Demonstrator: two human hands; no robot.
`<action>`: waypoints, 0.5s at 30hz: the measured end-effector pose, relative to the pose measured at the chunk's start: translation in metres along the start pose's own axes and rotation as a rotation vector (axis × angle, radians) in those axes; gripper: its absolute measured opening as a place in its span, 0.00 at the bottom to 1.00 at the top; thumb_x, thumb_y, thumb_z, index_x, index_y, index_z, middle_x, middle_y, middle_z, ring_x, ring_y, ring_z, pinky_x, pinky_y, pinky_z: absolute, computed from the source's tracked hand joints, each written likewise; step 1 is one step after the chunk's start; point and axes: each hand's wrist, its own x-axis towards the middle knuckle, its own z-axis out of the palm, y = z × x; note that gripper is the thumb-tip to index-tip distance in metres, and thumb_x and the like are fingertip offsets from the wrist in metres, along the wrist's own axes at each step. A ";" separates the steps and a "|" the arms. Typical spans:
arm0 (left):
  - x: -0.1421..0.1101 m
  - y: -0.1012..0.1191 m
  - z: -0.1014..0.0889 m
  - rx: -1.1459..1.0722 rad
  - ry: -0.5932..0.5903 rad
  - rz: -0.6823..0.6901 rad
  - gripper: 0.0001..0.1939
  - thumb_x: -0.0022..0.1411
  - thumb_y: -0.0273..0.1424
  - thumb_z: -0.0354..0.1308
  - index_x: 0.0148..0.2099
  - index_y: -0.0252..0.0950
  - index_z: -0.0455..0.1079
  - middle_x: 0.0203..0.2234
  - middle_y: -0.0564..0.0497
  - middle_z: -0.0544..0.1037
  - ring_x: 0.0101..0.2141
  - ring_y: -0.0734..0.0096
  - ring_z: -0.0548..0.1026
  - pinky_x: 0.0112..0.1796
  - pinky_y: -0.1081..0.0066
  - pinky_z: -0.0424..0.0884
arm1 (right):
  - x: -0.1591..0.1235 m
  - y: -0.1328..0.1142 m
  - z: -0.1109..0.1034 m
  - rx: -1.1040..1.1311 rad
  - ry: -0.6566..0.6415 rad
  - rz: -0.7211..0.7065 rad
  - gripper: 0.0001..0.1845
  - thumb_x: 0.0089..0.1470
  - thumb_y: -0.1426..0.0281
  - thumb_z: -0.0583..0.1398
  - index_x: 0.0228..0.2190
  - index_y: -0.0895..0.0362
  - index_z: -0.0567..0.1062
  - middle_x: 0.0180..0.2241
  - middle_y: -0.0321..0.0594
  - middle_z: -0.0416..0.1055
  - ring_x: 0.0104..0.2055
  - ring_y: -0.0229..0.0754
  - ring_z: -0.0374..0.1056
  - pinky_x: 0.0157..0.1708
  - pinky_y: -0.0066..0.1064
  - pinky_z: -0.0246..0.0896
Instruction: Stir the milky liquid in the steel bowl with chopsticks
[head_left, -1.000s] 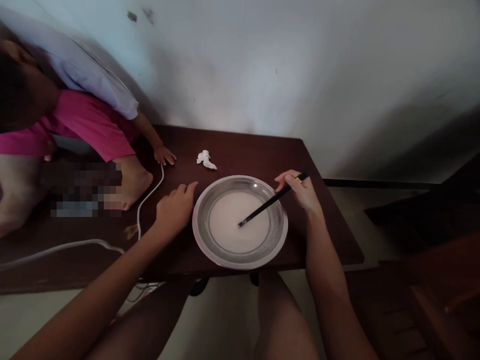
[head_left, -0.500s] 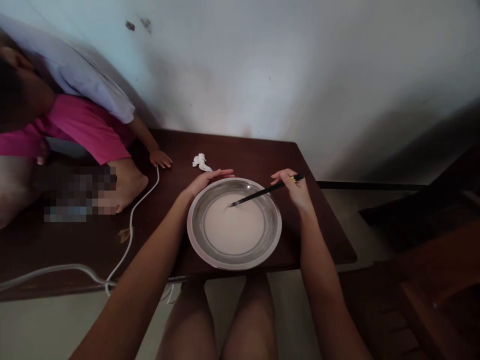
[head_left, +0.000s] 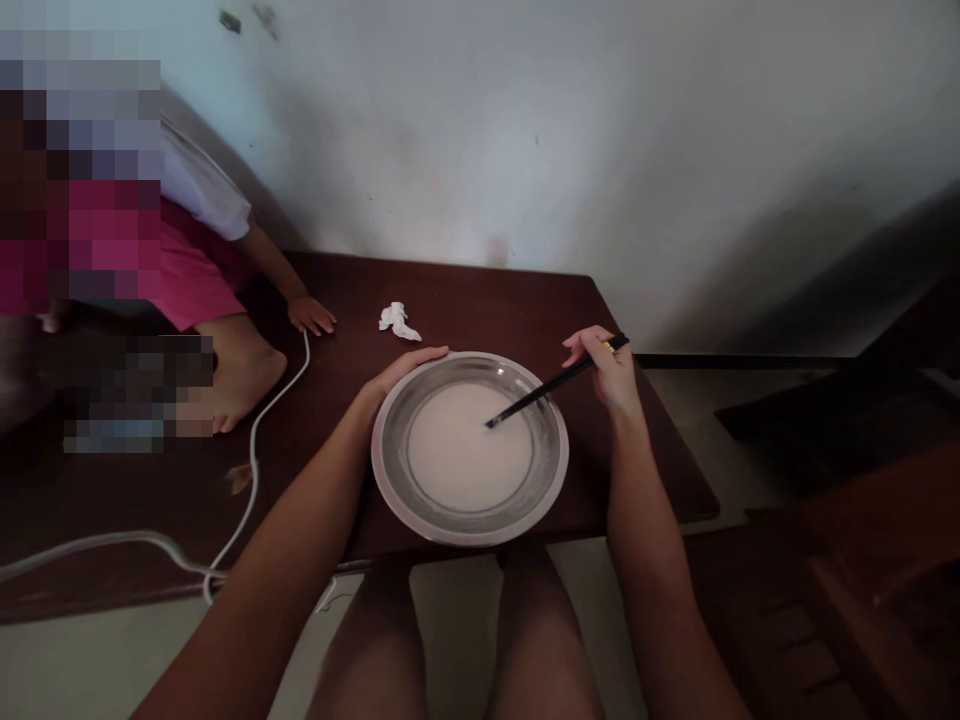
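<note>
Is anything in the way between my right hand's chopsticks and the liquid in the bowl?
Nothing visible. The chopsticks in your right hand slant over the rim of the bowl, and their tips appear to meet the pale liquid. The white tissue lies outside, off their path.

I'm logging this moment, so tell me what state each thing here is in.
Bowl: upright, partly filled.
Liquid: pale, cloudy.
Chopsticks: slanted, tips down over the bowl.
Right hand: closed around the chopsticks.
Left hand: open, at the rim.
White tissue: crumpled.
Cable: uncoiled, curving.
</note>
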 end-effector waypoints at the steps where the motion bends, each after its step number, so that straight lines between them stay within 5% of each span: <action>1: 0.000 0.000 0.000 -0.005 0.002 0.000 0.13 0.59 0.36 0.54 0.37 0.33 0.75 0.25 0.49 0.79 0.27 0.71 0.76 0.32 0.72 0.72 | 0.000 0.000 0.000 0.010 -0.054 0.015 0.16 0.55 0.57 0.57 0.27 0.54 0.77 0.19 0.32 0.69 0.22 0.36 0.68 0.29 0.30 0.64; 4: 0.000 -0.002 -0.001 0.006 -0.021 0.036 0.12 0.60 0.34 0.54 0.39 0.33 0.75 0.26 0.49 0.79 0.27 0.71 0.76 0.32 0.73 0.72 | -0.001 0.001 0.003 0.013 -0.200 0.040 0.16 0.55 0.57 0.57 0.29 0.54 0.78 0.21 0.34 0.72 0.25 0.37 0.70 0.31 0.31 0.64; 10: 0.002 -0.003 -0.006 0.042 -0.119 0.124 0.15 0.60 0.32 0.52 0.45 0.31 0.73 0.34 0.45 0.80 0.34 0.68 0.77 0.41 0.70 0.71 | 0.000 0.002 0.000 0.022 -0.016 0.027 0.16 0.55 0.58 0.57 0.26 0.55 0.77 0.18 0.32 0.70 0.23 0.36 0.68 0.30 0.30 0.63; 15: 0.002 -0.003 -0.007 0.045 -0.098 0.112 0.13 0.59 0.32 0.53 0.42 0.31 0.74 0.31 0.46 0.80 0.31 0.69 0.77 0.39 0.71 0.71 | -0.003 0.001 0.006 0.023 -0.250 0.065 0.17 0.55 0.57 0.57 0.29 0.56 0.78 0.22 0.35 0.73 0.27 0.38 0.70 0.33 0.31 0.64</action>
